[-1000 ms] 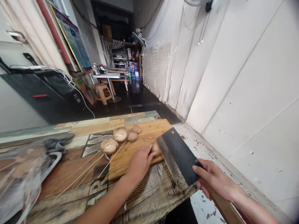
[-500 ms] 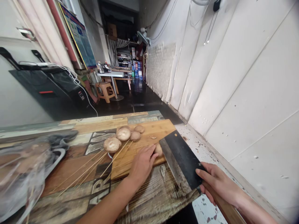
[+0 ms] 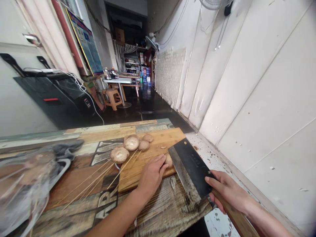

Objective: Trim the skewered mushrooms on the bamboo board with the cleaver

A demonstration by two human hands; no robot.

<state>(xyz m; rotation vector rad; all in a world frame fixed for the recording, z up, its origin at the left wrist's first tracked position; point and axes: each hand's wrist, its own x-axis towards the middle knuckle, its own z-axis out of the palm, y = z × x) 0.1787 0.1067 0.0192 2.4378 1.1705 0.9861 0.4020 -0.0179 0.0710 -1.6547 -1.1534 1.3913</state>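
Observation:
Against a pale mushroom [image 3: 168,160] on the wooden cutting board [image 3: 172,135], the fingertips of my left hand [image 3: 152,172] press from the left. My right hand [image 3: 225,187] is wrapped round the wooden handle of a wide dark cleaver [image 3: 192,164]. The cleaver's blade edge lies at the right side of that mushroom, partly hiding it. Several brown mushrooms [image 3: 131,143] sit at the board's left side, some with thin wooden skewers [image 3: 125,166] running from them toward the near left.
A tray [image 3: 61,169] under clear plastic [image 3: 24,187] stands on the left of the patchwork table [image 3: 74,176], with a grey cloth [image 3: 67,148] behind it. A white wall [image 3: 259,98] runs along the right. Farther back are a stool [image 3: 113,98] and small table [image 3: 119,80].
The view has shifted slightly. Both hands, the cleaver and the mushroom keep nearly the same positions relative to the board.

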